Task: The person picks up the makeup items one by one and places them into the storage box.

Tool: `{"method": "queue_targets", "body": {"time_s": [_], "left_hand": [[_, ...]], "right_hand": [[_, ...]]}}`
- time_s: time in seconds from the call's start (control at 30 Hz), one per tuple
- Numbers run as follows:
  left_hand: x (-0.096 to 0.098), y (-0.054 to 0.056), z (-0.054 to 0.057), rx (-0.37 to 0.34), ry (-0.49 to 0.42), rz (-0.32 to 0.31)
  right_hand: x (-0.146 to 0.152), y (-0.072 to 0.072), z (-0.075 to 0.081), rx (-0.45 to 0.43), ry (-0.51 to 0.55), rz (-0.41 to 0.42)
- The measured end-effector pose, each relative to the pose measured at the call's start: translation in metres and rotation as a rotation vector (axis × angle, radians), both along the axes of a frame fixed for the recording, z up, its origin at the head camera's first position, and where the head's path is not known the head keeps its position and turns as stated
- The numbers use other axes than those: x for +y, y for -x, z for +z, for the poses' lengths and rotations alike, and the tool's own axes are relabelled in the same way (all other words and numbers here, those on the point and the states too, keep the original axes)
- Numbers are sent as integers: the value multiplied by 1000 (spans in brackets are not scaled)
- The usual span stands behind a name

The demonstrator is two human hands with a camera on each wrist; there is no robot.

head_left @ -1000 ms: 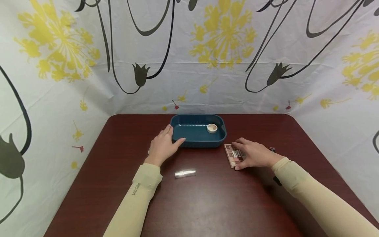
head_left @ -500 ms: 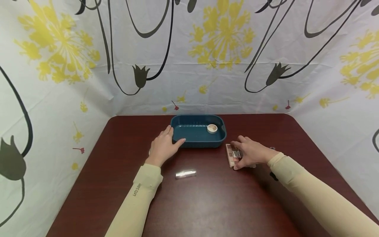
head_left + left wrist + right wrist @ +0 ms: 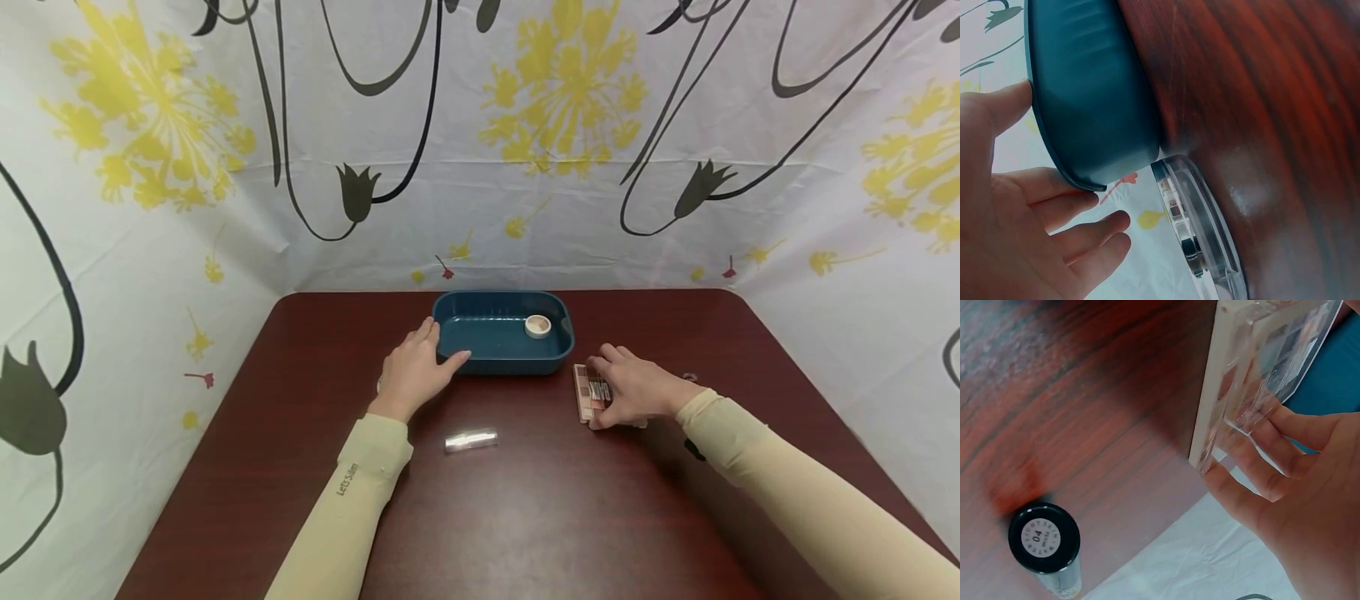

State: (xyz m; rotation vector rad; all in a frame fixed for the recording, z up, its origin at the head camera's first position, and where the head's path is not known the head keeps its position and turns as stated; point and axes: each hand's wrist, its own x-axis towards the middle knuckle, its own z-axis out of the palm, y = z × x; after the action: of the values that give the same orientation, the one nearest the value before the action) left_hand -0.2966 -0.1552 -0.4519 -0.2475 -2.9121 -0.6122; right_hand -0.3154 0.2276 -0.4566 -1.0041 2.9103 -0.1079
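Note:
My right hand [image 3: 637, 387] spans an eyeshadow palette [image 3: 585, 393] on the table, thumb at its near edge and fingers at the far one. In the right wrist view, my fingers lie against the edge of the palette's clear lid [image 3: 1266, 375], and the pale base stands out beside it. My left hand [image 3: 412, 372] touches the left end of a blue tray [image 3: 502, 366], its thumb along the front wall and its fingers fairly straight. A small round white pot [image 3: 537, 326] sits inside the tray at the right. Below the left fingers is a clear-sided round case [image 3: 1200, 231].
A shiny clear tube [image 3: 470, 440] lies on the table [image 3: 525, 517] between the arms. Near the right hand is a small bottle with a black cap [image 3: 1044, 540] marked 04. A dark object [image 3: 694, 449] shows beside the right sleeve. Patterned cloth [image 3: 480, 225] hangs behind the table.
The right hand has shifted slightly left and its grip has narrowed over the palette, which has turned a little and slid slightly right. The left hand and the tray stay where they were.

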Motion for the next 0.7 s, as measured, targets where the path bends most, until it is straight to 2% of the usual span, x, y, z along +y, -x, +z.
{"method": "queue_targets", "body": {"time_s": [0.7], "left_hand": [[-1,2,-2,-1,11,5]], "right_hand": [[5,2,1,81,-2,51]]}}
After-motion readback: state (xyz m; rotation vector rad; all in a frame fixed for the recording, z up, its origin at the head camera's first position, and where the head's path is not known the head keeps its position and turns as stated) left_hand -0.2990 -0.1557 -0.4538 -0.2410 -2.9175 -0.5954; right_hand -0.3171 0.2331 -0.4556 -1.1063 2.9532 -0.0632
